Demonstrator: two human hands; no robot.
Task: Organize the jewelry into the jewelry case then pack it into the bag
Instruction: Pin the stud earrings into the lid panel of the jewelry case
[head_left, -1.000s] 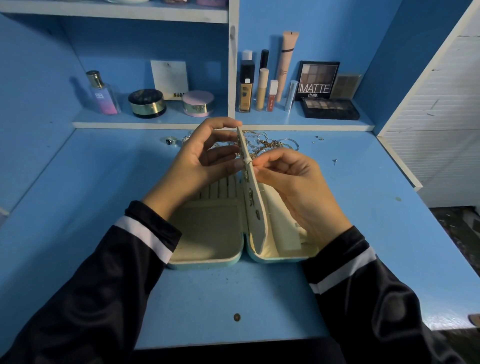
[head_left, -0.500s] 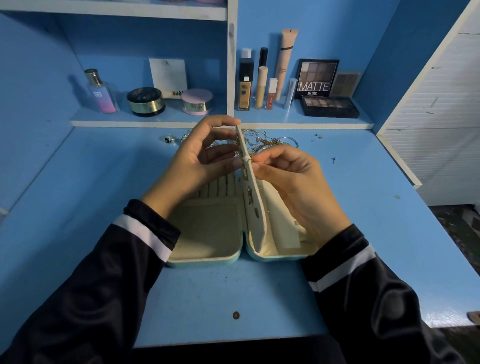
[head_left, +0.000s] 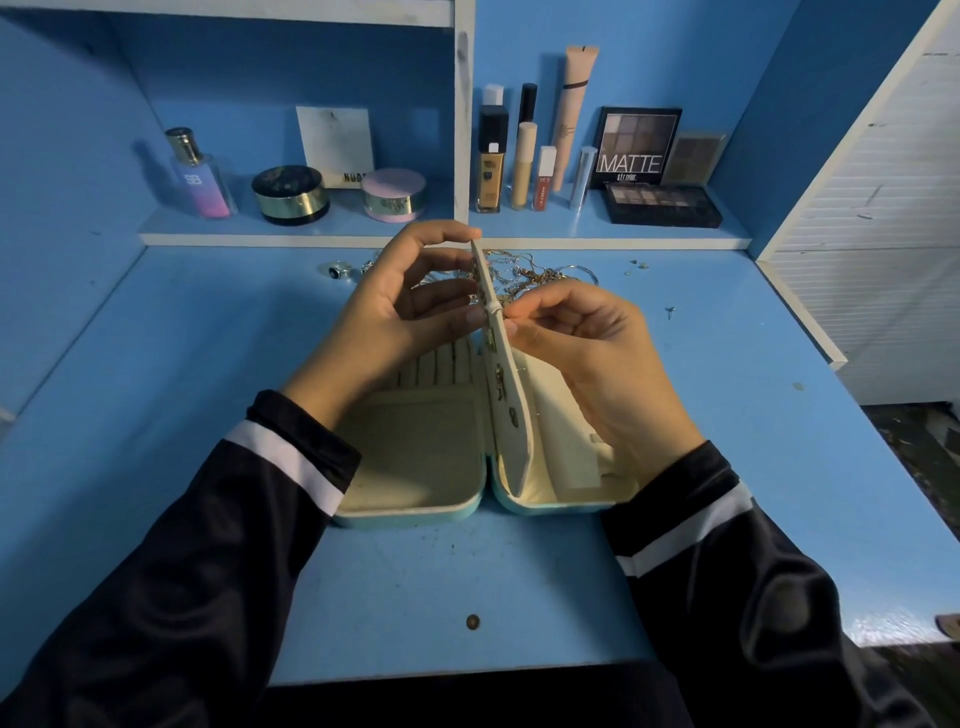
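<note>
Blue surface: tangled gold chains lie unpacked behind the open teal jewelry case. Its cream flap is held by left hand, pinched by right hand; bagging is judged not begun.

Dim, bluish light; soft shadows behind the shelf items, wide-angle bending at edges, mostly sharp.

The flat blue wooden table held an open light-green jewelry case with a cream inside, and behind it a heap of thin gold chains and a small silver ring.
</note>
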